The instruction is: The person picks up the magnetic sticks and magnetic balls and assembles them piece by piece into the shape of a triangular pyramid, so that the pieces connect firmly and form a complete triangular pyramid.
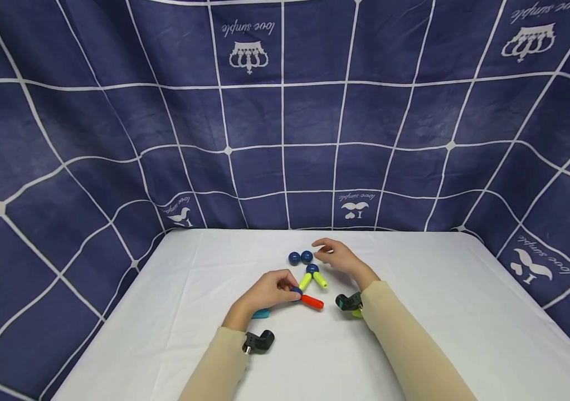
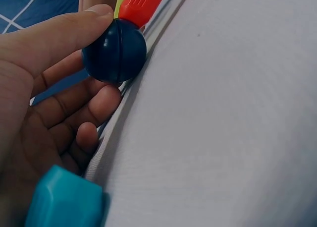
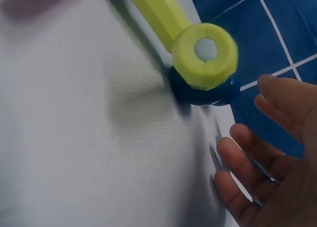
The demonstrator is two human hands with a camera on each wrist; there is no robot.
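Observation:
In the left wrist view, thumb and fingers of my left hand [image 1: 271,291] pinch a blue ball [image 2: 116,51]. A red rod [image 1: 312,302] sticks out from that ball, and a yellow-green rod [image 1: 305,281] runs from it to another blue ball [image 1: 312,269]. From this second ball a second yellow-green rod [image 1: 321,280] points toward the front, its grey round end [image 3: 205,49] facing the right wrist camera. My right hand [image 1: 340,259] hovers just right of the balls, fingers loosely bent and holding nothing.
Two loose blue balls, one left [image 1: 294,258] and one right [image 1: 307,257], lie side by side farther back. A teal rod [image 1: 261,314] lies beneath my left wrist. Another yellow-green piece [image 1: 357,313] shows beside the right sleeve. Dark blue grid cloth [image 1: 315,117] encloses the white table [image 1: 305,362].

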